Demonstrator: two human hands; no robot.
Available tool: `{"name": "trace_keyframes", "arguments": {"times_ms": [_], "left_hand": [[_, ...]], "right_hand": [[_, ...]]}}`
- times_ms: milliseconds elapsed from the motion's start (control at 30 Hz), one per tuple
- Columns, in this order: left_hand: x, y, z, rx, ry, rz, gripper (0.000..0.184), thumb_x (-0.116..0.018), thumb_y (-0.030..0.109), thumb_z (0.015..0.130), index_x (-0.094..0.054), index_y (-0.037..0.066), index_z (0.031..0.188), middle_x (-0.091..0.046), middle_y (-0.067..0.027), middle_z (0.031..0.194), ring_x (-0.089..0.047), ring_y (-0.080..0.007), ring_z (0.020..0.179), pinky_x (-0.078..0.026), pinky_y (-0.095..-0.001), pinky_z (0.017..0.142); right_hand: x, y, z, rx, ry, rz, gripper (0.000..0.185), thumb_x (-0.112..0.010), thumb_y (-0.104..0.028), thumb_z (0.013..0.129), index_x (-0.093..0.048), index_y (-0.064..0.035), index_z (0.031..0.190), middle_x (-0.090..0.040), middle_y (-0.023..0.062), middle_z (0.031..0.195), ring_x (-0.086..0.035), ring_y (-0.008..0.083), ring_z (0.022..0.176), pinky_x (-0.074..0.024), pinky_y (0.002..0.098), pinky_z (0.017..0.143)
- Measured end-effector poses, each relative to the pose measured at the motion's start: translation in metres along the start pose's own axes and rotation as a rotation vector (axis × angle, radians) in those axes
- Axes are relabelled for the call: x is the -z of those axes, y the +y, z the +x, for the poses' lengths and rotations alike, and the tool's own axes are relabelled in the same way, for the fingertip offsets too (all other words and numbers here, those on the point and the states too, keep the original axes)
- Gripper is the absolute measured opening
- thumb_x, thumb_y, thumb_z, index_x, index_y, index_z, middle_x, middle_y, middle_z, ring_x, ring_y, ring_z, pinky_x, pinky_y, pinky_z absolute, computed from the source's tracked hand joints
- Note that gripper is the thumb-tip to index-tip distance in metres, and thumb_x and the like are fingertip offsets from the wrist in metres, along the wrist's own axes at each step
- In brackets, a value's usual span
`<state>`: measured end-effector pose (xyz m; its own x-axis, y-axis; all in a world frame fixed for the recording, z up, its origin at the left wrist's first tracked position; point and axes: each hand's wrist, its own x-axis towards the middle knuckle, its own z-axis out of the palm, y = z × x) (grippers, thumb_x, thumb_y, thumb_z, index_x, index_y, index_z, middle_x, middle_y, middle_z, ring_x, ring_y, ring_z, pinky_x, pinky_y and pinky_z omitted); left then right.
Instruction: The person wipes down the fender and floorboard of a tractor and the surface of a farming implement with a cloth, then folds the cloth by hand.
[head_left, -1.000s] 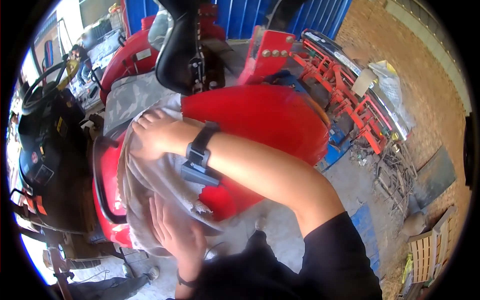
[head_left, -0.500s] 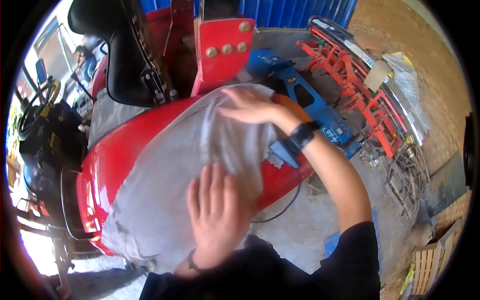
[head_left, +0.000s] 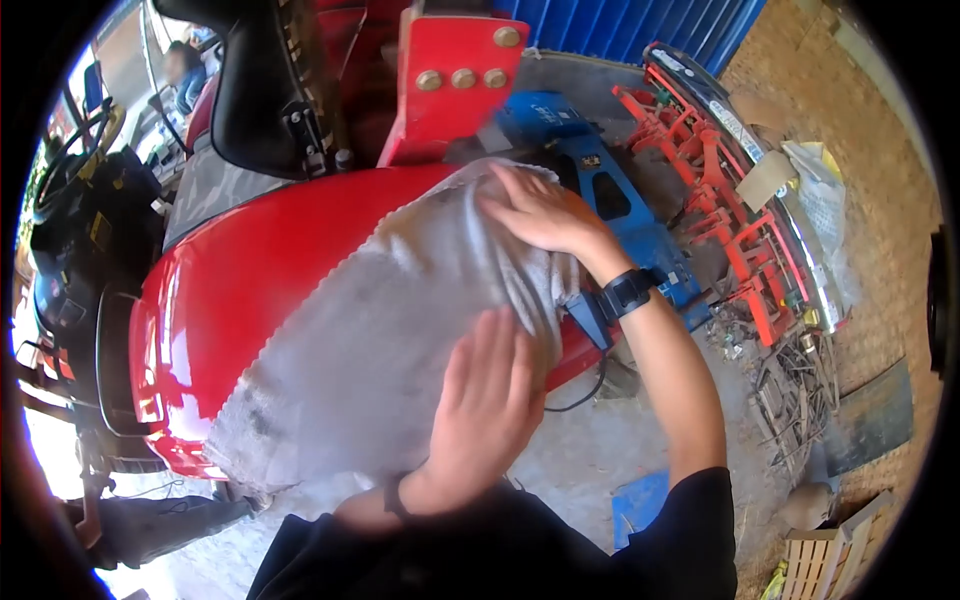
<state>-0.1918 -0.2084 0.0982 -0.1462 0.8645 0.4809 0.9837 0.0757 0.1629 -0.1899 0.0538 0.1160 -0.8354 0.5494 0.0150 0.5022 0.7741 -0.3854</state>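
A grey cloth [head_left: 350,350] lies spread over the curved red fender [head_left: 260,260] of a vehicle. My right hand [head_left: 545,212] rests on the cloth's upper right part, fingers spread, with folds bunched beside it. A black watch and a blue-grey device [head_left: 588,318] with a cable are at that wrist. My left hand [head_left: 487,385] is over the lower right part of the cloth, its fingers extended and somewhat blurred; whether it presses on the cloth is hard to tell.
A black seat [head_left: 255,90] and a bolted red bracket [head_left: 455,80] rise behind the fender. Right of it are a blue metal frame [head_left: 610,200] and red machinery [head_left: 725,190]. A person [head_left: 187,75] is at upper left; another person's leg [head_left: 170,525] shows at lower left.
The cloth and both hands have moved from the fender's left end towards its right end. The cloth, bunched before, is now spread out. The view has shifted too.
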Motion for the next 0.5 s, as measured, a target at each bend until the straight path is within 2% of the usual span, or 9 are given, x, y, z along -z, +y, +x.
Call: {"name": "trace_keyframes", "arguments": {"times_ms": [67, 167, 233, 267, 333, 367, 467, 500], "left_hand": [[0.013, -0.008, -0.007, -0.004, -0.038, -0.046, 0.066, -0.068, 0.030, 0.081, -0.049, -0.006, 0.134, -0.046, -0.0202, 0.146, -0.040, -0.0302, 0.140, -0.028, -0.0425, 0.115], [0.035, -0.028, -0.025, -0.125, -0.173, -0.170, 0.075, -0.070, 0.034, 0.080, -0.044, -0.005, 0.138, -0.040, -0.0187, 0.150, -0.035, -0.0282, 0.143, -0.027, -0.0409, 0.117], [0.042, -0.043, -0.044, -0.157, -0.156, -0.203, 0.075, -0.070, 0.034, 0.080, -0.044, -0.005, 0.138, -0.040, -0.0182, 0.151, -0.035, -0.0276, 0.143, -0.027, -0.0403, 0.117], [0.046, -0.051, -0.055, -0.190, -0.146, -0.232, 0.076, -0.070, 0.034, 0.079, -0.044, -0.005, 0.139, -0.040, -0.0177, 0.151, -0.035, -0.0270, 0.143, -0.027, -0.0398, 0.117], [0.064, -0.071, -0.075, -0.196, -0.143, -0.269, 0.075, -0.070, 0.032, 0.080, -0.043, -0.005, 0.139, -0.041, -0.0169, 0.150, -0.036, -0.0266, 0.143, -0.029, -0.0394, 0.117], [0.073, -0.084, -0.087, -0.216, -0.153, -0.344, 0.075, -0.071, 0.030, 0.079, -0.043, -0.005, 0.139, -0.041, -0.0174, 0.150, -0.036, -0.0270, 0.142, -0.029, -0.0397, 0.116], [0.103, -0.128, -0.124, -0.200, -0.167, -0.556, 0.072, -0.073, 0.025, 0.079, -0.044, -0.004, 0.139, -0.043, -0.0170, 0.148, -0.038, -0.0283, 0.141, -0.031, -0.0415, 0.115], [0.113, -0.144, -0.137, -0.175, -0.166, -0.608, 0.070, -0.073, 0.024, 0.080, -0.046, -0.002, 0.138, -0.044, -0.0162, 0.148, -0.039, -0.0285, 0.141, -0.031, -0.0424, 0.115]], "right_hand": [[0.004, -0.009, -0.003, -0.079, -0.025, -0.053, 0.074, -0.040, -0.059, 0.096, -0.023, -0.0166, 0.155, -0.027, 0.0145, 0.159, -0.027, 0.0323, 0.146, -0.0233, 0.0394, 0.118], [-0.007, -0.007, -0.013, -0.090, -0.036, -0.051, 0.075, -0.039, -0.056, 0.098, -0.021, -0.0109, 0.155, -0.024, 0.0185, 0.159, -0.023, 0.0333, 0.147, -0.0199, 0.0382, 0.119], [-0.012, -0.011, -0.028, -0.105, -0.014, -0.043, 0.074, -0.041, -0.049, 0.099, -0.020, -0.0029, 0.154, -0.024, 0.0218, 0.158, -0.020, 0.0342, 0.148, -0.0167, 0.0374, 0.119], [-0.014, -0.016, -0.037, -0.108, -0.024, -0.053, 0.074, -0.041, -0.049, 0.099, -0.020, -0.0029, 0.154, -0.024, 0.0218, 0.158, -0.020, 0.0342, 0.148, -0.0167, 0.0374, 0.119], [-0.018, -0.030, -0.054, -0.095, 0.014, -0.017, 0.072, -0.042, -0.045, 0.100, -0.020, -0.0021, 0.154, -0.024, 0.0207, 0.158, -0.020, 0.0336, 0.148, -0.0165, 0.0375, 0.119], [-0.022, -0.043, -0.064, -0.088, 0.064, 0.018, 0.077, -0.045, -0.053, 0.097, -0.023, -0.0039, 0.153, -0.029, 0.0235, 0.155, -0.024, 0.0370, 0.146, -0.0181, 0.0439, 0.118], [-0.036, -0.096, -0.089, -0.153, 0.120, -0.001, 0.076, -0.046, -0.051, 0.097, -0.024, -0.0043, 0.153, -0.030, 0.0240, 0.154, -0.026, 0.0369, 0.145, -0.0186, 0.0437, 0.118], [-0.045, -0.116, -0.096, -0.116, 0.202, -0.014, 0.071, -0.050, -0.047, 0.097, -0.031, -0.0040, 0.150, -0.036, 0.0234, 0.150, -0.031, 0.0379, 0.141, -0.0215, 0.0440, 0.117]]}}
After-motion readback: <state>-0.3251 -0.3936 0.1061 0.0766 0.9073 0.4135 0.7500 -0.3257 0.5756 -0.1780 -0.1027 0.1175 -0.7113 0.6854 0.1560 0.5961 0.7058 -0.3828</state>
